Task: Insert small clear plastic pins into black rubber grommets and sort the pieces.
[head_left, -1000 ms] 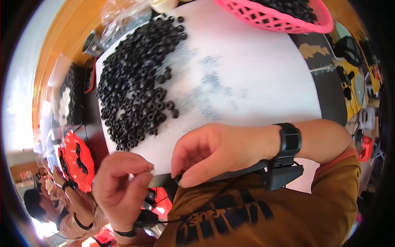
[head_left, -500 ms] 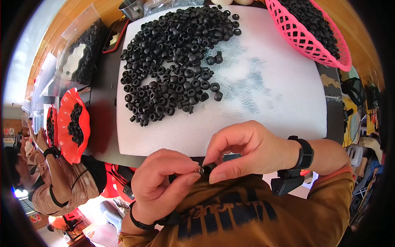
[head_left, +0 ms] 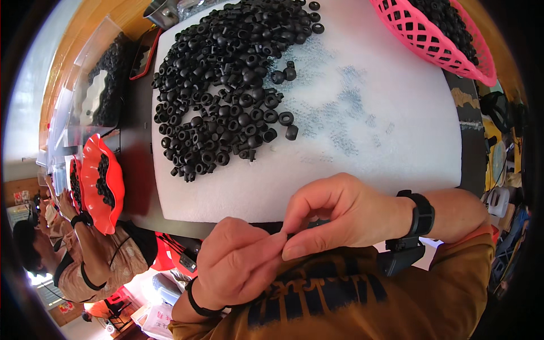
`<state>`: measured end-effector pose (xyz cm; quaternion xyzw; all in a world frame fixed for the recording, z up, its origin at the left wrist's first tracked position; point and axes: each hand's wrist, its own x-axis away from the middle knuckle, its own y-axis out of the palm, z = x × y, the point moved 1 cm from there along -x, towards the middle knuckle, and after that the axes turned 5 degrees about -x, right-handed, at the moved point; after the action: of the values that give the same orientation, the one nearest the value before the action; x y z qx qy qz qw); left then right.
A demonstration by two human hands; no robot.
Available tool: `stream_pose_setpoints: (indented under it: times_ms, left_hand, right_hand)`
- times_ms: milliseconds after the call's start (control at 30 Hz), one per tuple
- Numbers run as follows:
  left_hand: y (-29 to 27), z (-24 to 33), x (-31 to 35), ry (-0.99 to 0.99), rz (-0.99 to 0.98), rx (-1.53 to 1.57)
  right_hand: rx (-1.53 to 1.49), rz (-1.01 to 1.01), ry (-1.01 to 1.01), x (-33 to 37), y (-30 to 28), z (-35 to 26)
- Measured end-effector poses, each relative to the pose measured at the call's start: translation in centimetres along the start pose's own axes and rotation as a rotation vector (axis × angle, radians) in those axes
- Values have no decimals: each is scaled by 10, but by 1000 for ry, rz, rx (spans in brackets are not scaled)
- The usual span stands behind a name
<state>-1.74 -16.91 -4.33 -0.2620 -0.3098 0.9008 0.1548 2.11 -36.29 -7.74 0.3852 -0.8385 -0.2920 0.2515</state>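
Note:
My left hand (head_left: pixel 238 263) and my right hand (head_left: pixel 351 215) meet at the fingertips, just over the near edge of a white foam sheet (head_left: pixel 396 153). Both are closed in a pinch. A sliver of a small black part shows between my right thumb and index finger; the fingers cover the rest. Whatever my left fingertips hold is hidden. Beyond my hands, a big heap of small black rubber-like parts (head_left: pixel 226 93), round with holes, lies on the left half of the sheet. Tiny clear or bluish pieces (head_left: pixel 348 107) are scattered to its right.
A pink lattice basket (head_left: pixel 422 48) of black parts stands far right. At left are red wavy bowls (head_left: pixel 116 187), a clear bin (head_left: pixel 85 85) and a red-edged phone (head_left: pixel 144 54). A metal cup (head_left: pixel 163 14) stands behind. Another person (head_left: pixel 107 249) works at the left.
My left fingers have closed in against my right fingertips, covering the small shiny bit and most of the black part seen between them before. The view has shifted slightly.

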Motion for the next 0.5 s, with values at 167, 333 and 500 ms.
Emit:
stream_pose_setpoints:
  times_ms: [167, 333, 500]
  left_hand:
    - [11, -3, 8, 51, 24, -119]
    - [9, -5, 9, 67, 137, -71]
    - [2, -8, 5, -67, 64, 48]
  right_hand:
    - [-181, 40, 22, 0, 4, 4]
    - [-100, -52, -132, -1, 5, 8]
    - [-61, -71, -150, -4, 1, 10]
